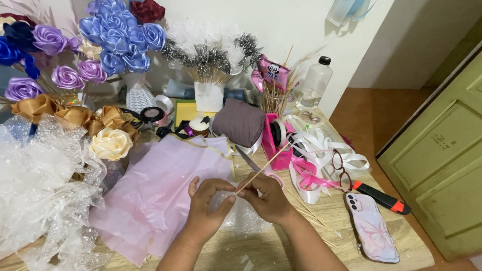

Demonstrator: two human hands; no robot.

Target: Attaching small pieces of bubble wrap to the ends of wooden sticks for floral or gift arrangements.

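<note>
Wooden and thin, a skewer (262, 168) runs from the fingertips of both hands up toward 1 o'clock, ending near a pink tape holder (275, 145). The left hand (207, 203) pinches its lower end between thumb and forefinger; the right hand (268, 198) is closed around the same spot from the 3 o'clock side, fingertips meeting the left's. Under the hands lies a patch of clear crinkled film (241, 216), and whether they also grip it cannot be told. At 9 o'clock from the hands a pink paper sheet (160, 185) spreads over the table (401, 251). Scissors (248, 160) lie at 12 o'clock, just beyond the fingers. At 3 o'clock sit loose skewers (309, 213), a phone (372, 228) in a butterfly case, an orange-and-black cutter (381, 197), glasses (341, 168) and tangled white and pink ribbon (314, 160). Satin roses (113, 37) in blue, purple, gold and cream stand at 10 o'clock, above white netting (40, 185).
</note>
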